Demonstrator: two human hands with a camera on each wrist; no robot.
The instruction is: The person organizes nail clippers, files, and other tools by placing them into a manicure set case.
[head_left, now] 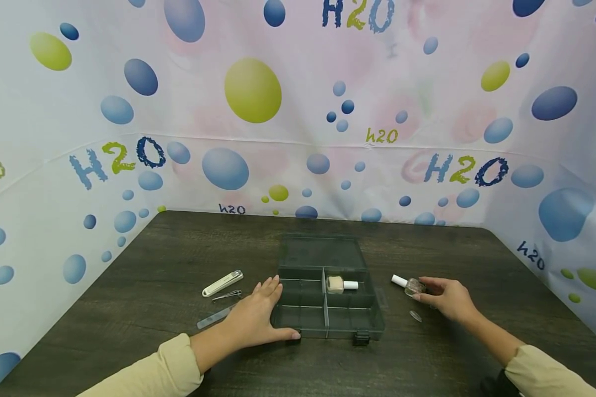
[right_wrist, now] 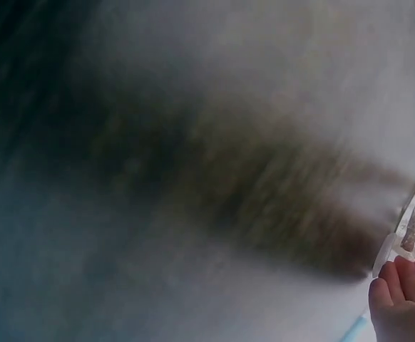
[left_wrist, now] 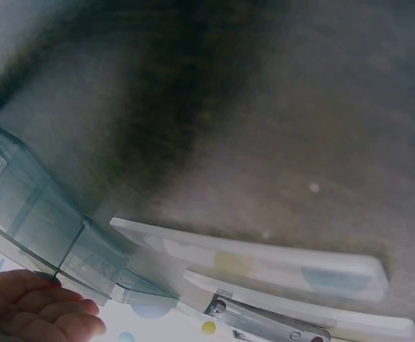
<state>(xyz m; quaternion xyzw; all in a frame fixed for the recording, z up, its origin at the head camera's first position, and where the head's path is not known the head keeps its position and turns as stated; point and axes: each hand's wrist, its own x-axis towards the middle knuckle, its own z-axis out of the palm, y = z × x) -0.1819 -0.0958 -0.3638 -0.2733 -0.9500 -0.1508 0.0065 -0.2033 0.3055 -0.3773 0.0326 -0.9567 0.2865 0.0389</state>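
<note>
A smoky clear compartment box point(head_left: 326, 325) lies with its lid point(head_left: 323, 251) folded back. My left hand point(head_left: 258, 311) rests against its left side, fingers extended along the rim and thumb at the front edge. A beige nail polish bottle point(head_left: 335, 284) with a white cap lies in the back right compartment. To the right of the box, my right hand point(head_left: 447, 298) pinches a clear nail polish bottle point(head_left: 414, 287) with glittery contents between thumb and fingers. That bottle lies on its side, white cap point(head_left: 399, 280) pointing left.
Left of the box lie a nail clipper point(head_left: 222, 283), a small metal tool point(head_left: 227, 295) and a nail file point(head_left: 214, 318) partly hidden by my left hand. A small clear oval piece point(head_left: 415, 316) lies near my right hand. Printed sheeting point(head_left: 298, 121) stands around the dark table point(head_left: 179, 242).
</note>
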